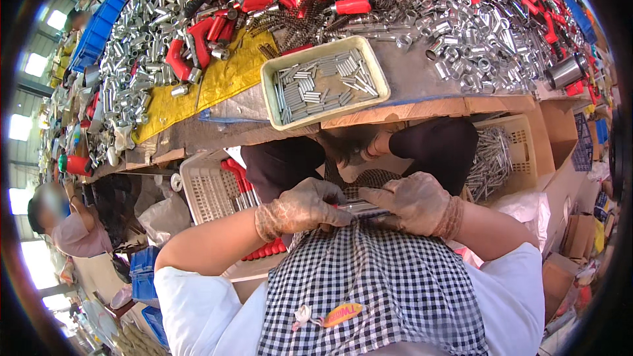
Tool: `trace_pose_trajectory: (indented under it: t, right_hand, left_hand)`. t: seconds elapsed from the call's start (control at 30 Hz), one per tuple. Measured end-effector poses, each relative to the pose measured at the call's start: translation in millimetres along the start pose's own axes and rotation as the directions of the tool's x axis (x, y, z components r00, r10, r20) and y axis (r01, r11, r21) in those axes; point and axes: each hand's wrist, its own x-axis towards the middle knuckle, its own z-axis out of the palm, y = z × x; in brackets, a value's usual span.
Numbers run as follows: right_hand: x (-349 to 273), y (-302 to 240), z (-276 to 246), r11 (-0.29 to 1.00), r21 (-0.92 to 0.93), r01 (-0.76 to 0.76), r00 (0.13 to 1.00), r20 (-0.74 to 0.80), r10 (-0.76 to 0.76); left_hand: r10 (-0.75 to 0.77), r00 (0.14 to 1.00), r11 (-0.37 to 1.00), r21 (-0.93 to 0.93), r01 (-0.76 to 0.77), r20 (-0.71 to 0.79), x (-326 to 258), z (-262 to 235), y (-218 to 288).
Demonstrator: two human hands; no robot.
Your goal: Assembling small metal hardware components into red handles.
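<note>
Close to my checked apron [369, 277], a small bunch of shiny metal rods [361, 207] lies crosswise between my gloved hands. My left hand [304, 206] is closed round the left end of the rods. On the other side my right hand [417, 203] grips their right end, its thumb stretched along the top. Both gloves are worn and stained, and most of the fingertips are hidden under the rods. Beyond my hands, on the bench edge, a cream tray [269, 102] holds many short grey metal pins [318, 97].
Red-and-black handles [178, 59], dark springs [297, 23] and chrome sleeves [455, 43] are heaped across the bench. A yellow cloth [227, 69] lies left of the tray. Below stand a crate [198, 188] of red-handled tools and a basket [521, 135] of rods. Another person [76, 224] is at left.
</note>
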Motion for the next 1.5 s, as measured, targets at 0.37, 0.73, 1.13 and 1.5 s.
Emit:
trace_pose_trajectory:
  t: [0.37,0.73,1.13,1.5]
  right_hand:
    - [-1,13,9,0.988,0.134,0.072,0.962,-0.273,-0.033]
    - [-17,40,-9,0.609,0.690,0.392,0.839,-0.539,0.071]
    - [52,54,-25,-0.611,0.474,0.634,0.692,-0.700,0.175]
    - [52,52,-33,-0.589,0.529,0.611,0.706,-0.701,0.104]
  left_hand:
    - [-0.075,0.997,0.985,0.155,0.077,-0.022,0,4,18]
    - [0.157,0.987,0.987,-0.019,-0.157,0.021,8,6,17]
    - [0.397,0.918,0.846,-0.393,-0.361,0.012,38,33,58]
    - [0.251,0.968,0.927,-0.285,-0.245,-0.016,30,45,59]
